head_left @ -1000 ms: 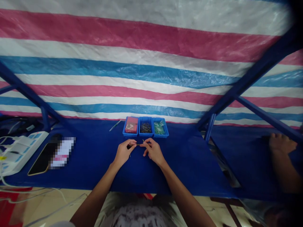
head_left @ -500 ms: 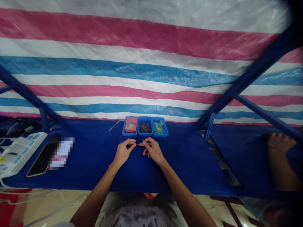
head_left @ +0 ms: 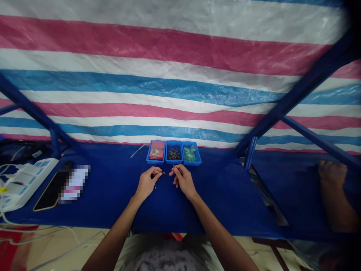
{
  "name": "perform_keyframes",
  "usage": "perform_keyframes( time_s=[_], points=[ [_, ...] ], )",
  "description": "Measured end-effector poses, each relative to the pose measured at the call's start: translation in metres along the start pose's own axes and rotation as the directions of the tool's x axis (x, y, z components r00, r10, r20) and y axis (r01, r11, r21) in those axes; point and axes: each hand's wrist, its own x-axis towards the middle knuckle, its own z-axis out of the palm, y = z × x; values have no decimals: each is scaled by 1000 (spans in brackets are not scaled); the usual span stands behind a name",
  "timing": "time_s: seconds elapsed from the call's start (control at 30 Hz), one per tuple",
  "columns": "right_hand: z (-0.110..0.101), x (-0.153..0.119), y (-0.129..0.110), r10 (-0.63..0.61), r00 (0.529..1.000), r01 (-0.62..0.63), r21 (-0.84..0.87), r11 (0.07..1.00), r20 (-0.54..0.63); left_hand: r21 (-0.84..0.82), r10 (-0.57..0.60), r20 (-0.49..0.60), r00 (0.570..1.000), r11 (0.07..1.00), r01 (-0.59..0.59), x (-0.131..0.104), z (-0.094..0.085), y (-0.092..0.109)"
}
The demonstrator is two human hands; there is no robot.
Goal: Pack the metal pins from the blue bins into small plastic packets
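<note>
My left hand point(head_left: 147, 180) is closed in a pinch, with a thin screw point(head_left: 164, 173) poking out past the fingertips toward the right. More thin metal ends point(head_left: 155, 185) stick out below its palm. A short gap to the right, my right hand point(head_left: 182, 179) pinches another slim screw between thumb and forefinger; only its tip point(head_left: 173, 166) shows. Just beyond both hands stands a blue bin of dark screws point(head_left: 173, 153). On its left is a bin with a red block or pack point(head_left: 157, 150), and on its right one with green plastic packets point(head_left: 190, 153).
A thin pen-like tool point(head_left: 137, 151) lies left of the bins. Farther left are a phone point(head_left: 50, 192), a blurred-out paper point(head_left: 75, 183) and a white power strip point(head_left: 31, 182). Blue frame bars point(head_left: 265, 118) rise at both sides. Another person's hand point(head_left: 332, 173) rests at far right.
My hands have moved slightly apart; the right fingertips have drawn away from the screw end at the left hand. The whole view has shifted a little.
</note>
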Motion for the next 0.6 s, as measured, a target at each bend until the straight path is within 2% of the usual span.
perform_keyframes(
  time_s=[0.27, 0.43, 0.6],
  points=[
    [2, 1, 1, 5, 1000, -3, 44, 999, -24, -32, 13, 9, 1000, 999, -12, 0, -1, -2],
    [1, -1, 0, -15, 996, 13, -29, 999, -90, -21, 29, 10, 1000, 999, -29, 0, -2, -1],
    [1, -2, 0, -3, 995, -5, -68, 998, -104, -32, 15, 5, 1000, 999, -15, 1, -3, 1]
  ],
)
